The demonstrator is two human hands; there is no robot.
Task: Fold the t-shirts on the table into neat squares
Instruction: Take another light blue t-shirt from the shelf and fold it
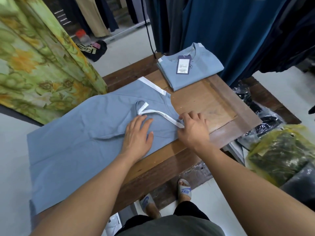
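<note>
- Fingers point(136, 122) of the left hand point(138, 133) lie straight and slightly spread, palm down, pressing flat on the unfolded shirt point(76, 133). The right hand point(194, 128) is just beside it, its fingers curled and pinching the shirt's near-right edge where a white band point(163, 115) ends.
- The wooden surface point(213, 103) runs from the person's legs toward the far side, with bare boards on its right half.
- The unfolded shirt is pale blue and spread across the left half of the surface, with its lower part hanging over the left edge. A sleeve with white trim points to the far side, and the white band crosses the fabric between the two hands.
- A floral cloth point(39, 65) in green and yellow hangs at the left, close to the shirt's far edge.
- Dark blue garments point(221, 31) hang over the far right corner.
- A folded shirt point(196, 77) — same pale blue — sits at the far end of the surface, well apart from the hands, neck away from the person.
- Plastic bags point(281, 150) of dark clothing lie on the floor to the right.
- A paper tag point(183, 64) rests on the folded shirt's chest.
- Sandals point(185, 189) show under the near edge.
</note>
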